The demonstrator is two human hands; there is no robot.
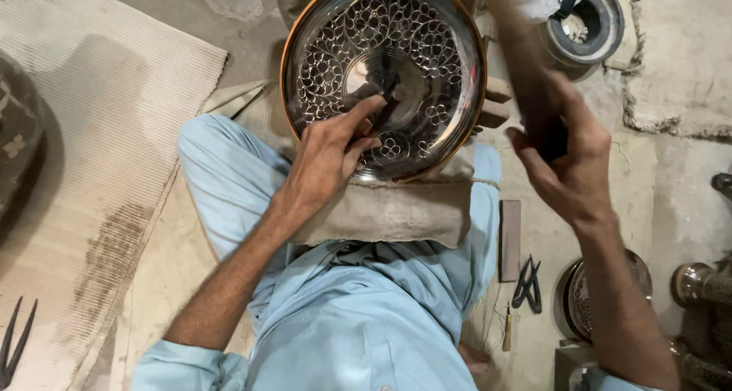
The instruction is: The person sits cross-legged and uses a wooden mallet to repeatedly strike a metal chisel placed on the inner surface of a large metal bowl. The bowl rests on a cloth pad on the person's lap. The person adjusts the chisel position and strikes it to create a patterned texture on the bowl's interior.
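Hands apart: left (329, 153) pinching chisel (383, 109) on tray (383, 77) (right (564, 151) raised, gripping hammer (534, 94)).

right hand (568, 151) blurred, its tool unclear

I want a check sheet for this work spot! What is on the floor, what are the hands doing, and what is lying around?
Surface: bare floor with a ribbed mat at one side.
Job's things: round shiny metal plate with cut-out rings, propped on a cloth pad on the lap.
Clutter: pliers, a small awl, a second patterned dish, a round pot.
Grippers: left hand presses a thin dark tool to the plate; right hand is raised and blurred, gripping something dark.
Cables: nothing seen.
Surroundings: metal pipe pieces.
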